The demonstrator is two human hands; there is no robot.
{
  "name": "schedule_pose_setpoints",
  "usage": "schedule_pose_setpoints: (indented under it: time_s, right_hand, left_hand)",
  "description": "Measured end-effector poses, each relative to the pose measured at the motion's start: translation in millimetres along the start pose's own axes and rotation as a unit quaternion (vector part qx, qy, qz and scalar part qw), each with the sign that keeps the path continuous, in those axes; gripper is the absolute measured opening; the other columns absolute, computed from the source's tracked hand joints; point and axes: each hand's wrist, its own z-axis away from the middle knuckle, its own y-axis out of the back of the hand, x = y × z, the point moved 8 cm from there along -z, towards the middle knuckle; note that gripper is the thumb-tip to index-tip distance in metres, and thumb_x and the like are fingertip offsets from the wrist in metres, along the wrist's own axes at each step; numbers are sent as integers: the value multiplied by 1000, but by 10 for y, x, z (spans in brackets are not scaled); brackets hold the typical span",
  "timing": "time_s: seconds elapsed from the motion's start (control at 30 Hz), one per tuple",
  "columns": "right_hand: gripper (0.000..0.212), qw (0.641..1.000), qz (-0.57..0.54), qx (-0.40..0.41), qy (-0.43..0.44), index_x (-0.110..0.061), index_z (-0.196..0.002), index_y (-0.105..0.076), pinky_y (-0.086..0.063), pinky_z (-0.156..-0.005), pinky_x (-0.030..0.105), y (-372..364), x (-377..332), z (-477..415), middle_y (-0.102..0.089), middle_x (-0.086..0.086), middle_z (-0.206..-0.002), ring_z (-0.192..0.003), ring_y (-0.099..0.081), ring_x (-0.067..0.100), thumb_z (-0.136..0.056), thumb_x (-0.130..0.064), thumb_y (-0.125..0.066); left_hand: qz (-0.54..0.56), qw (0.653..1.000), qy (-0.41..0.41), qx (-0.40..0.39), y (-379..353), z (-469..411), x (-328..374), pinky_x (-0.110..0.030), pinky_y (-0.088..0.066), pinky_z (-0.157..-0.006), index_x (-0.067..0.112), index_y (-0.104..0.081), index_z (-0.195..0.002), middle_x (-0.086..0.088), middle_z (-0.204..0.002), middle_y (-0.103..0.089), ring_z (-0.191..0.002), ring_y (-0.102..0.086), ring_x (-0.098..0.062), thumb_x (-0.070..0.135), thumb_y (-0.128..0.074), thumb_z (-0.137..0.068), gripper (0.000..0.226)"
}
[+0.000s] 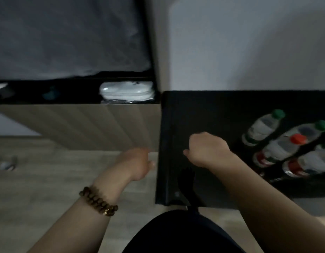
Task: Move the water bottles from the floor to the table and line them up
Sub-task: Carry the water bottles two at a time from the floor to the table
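Table: left half bare. I see room to come in over the front or left edge. Right half is taken by bottles; I count 4, blurred, packed close with only narrow gaps between them. A dark object stands at the table's front edge near the left corner, shape unclear. The wall closes the far side. Left of the table is open floor, bounded at the back by the bed. 1 small blurred item lies far left on the floor.
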Motion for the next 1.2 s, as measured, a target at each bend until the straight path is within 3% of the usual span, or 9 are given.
schedule_pose_setpoints:
  time_s: [0.1,0.27,0.47,0.67,1.07,1.2]
  right_hand:
    - [17,997,31,-58,38,-22,-87,-60,-49,-57,34,-323,-917,70,-62,0,-85,-74,-62,20,-97,-36,-60]
    - [21,984,110,-84,113,-17,-109,-61,-57,-81,39,-784,-2367,281,-61,1,-101,-95,-64,25,-98,-33,-54]
    - [37,975,146,-40,164,-18,-130,-61,-43,-73,37,-1054,-3686,384,-61,5,-126,-113,-63,30,-98,-36,-52]
    - [38,966,181,-57,175,-20,-131,-61,-43,-71,36,-1255,-4584,234,-63,3,-126,-112,-65,29,-98,-36,-53]
    - [37,956,182,-103,205,-16,-130,-65,-43,-77,32,-1533,-6955,-902,-65,7,-131,-117,-65,28,-98,-32,-54]
    - [38,953,179,-111,218,-16,-132,-63,-51,-89,38,-1417,-7831,-1103,-64,6,-135,-121,-64,29,-98,-33,-54]
  left_hand:
    - [15,999,33,38,-126,519,-905,-32,-39,-112,19,-41,-152,-8,-155,-45,-140,-45,-27,48,-50,-104,56]
    - [96,986,104,89,-305,1367,-2259,-30,-41,-107,18,-45,-150,-9,-145,-57,-133,-53,-25,47,-55,-102,56]
    - [172,960,150,161,-283,1987,-3297,-33,-50,-99,22,-51,-144,-4,-140,-62,-123,-61,-22,44,-57,-102,48]
    - [218,930,189,228,-219,2284,-4234,-28,-50,-88,24,-59,-135,-1,-130,-66,-113,-64,-19,43,-61,-100,40]
    - [262,909,258,199,49,1915,-6728,-31,-53,-92,23,-58,-135,2,-126,-66,-106,-65,-15,41,-67,-96,44]
    - [257,910,271,178,395,1923,-7526,-30,-51,-94,22,-58,-135,2,-126,-67,-109,-64,-16,41,-67,-97,44]
